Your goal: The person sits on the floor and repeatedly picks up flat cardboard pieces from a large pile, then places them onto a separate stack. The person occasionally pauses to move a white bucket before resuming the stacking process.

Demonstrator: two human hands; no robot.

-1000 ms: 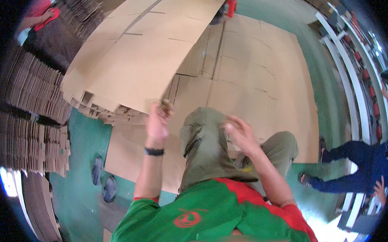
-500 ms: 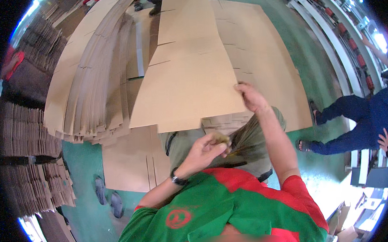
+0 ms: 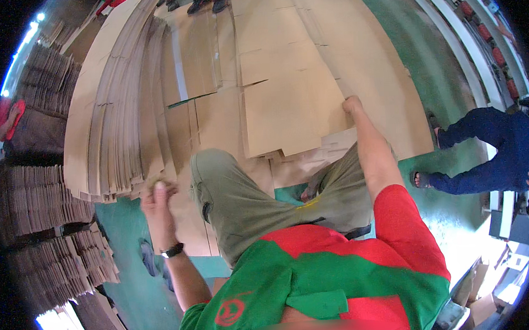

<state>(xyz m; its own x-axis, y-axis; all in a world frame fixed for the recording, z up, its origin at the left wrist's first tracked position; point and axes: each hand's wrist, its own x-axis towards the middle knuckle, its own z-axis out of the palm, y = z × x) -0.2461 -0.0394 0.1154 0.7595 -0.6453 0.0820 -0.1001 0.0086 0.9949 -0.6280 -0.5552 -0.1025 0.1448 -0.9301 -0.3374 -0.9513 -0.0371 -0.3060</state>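
My right hand is closed on the right edge of a flat brown cardboard sheet with slits and a notched near edge. That sheet lies low over other cardboard in front of my knees. Out to the left, my left hand is raised beside the near end of a fanned stack of cardboard sheets. Its fingers are closed around a small brownish thing, blurred and mostly hidden. Whether this hand touches the stack I cannot tell.
More cardboard lies on the right. Bundled cardboard is piled at far left. A person in dark blue trousers stands at right near a white-railed machine. Another person's shoes are at the far end. Sandals lie on the green floor.
The cardboard sheet has come down and shifted right, with my right hand still on its edge. My left hand has swung from the middle out to the left stack. My knees have spread into view.
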